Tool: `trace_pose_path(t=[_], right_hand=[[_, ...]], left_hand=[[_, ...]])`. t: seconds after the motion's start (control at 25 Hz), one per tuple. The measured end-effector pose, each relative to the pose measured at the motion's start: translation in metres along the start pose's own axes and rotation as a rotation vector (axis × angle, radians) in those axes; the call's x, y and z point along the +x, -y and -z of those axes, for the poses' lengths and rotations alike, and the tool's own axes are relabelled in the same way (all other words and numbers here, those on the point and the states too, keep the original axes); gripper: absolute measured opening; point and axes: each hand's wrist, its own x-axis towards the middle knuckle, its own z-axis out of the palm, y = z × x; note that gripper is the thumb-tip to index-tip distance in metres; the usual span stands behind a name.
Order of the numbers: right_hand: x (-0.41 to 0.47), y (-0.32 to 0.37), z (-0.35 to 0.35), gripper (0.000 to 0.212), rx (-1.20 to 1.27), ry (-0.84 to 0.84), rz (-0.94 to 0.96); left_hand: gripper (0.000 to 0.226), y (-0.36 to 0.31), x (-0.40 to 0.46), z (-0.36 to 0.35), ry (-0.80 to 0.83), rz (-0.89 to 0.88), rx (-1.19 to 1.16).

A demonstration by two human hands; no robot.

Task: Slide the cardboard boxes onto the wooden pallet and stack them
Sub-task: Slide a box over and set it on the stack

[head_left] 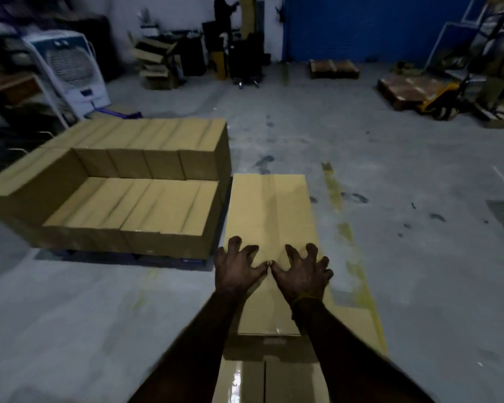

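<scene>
I see a white air cooler (70, 68) at the far left wall, a blue wall panel (361, 24) behind, a yellow pallet jack (440, 100) at far right, and faded yellow floor stripes (332, 187) on grey concrete.

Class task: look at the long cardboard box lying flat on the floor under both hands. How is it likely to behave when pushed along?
The long brown cardboard box lies flat and low, so it should slide rather than tip. The smooth grey concrete floor probably offers little drag. With the left hand and right hand pressing near one end, it may swerve.
</scene>
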Motion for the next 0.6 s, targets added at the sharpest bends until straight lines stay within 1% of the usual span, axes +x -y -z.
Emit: trace_pose_path(t=[0.08, 0.2, 0.36, 0.48, 0.6], right_hand=[[-0.014, 0.041, -0.001, 0.071, 0.006, -0.010, 0.015], [-0.036, 0.108, -0.006, 0.071, 0.019, -0.017, 0.044], [-0.051, 0.179, -0.018, 0.070, 0.041, -0.010, 0.081], [-0.052, 0.210, -0.020, 0.068, 0.020, -0.007, 0.119], [-0.040, 0.230, -0.016, 0.061, 0.016, -0.003, 0.185]], left_hand=[[0.070, 0.035, -0.004, 0.024, 0.006, 0.013, 0.007], [0.069, 0.094, -0.008, 0.064, -0.027, 0.029, 0.020], [0.069, 0.159, -0.006, 0.097, -0.022, 0.107, -0.002], [0.066, 0.183, -0.008, 0.112, -0.026, 0.152, -0.036], [0.062, 0.194, -0.003, 0.127, -0.076, 0.212, -0.084]])
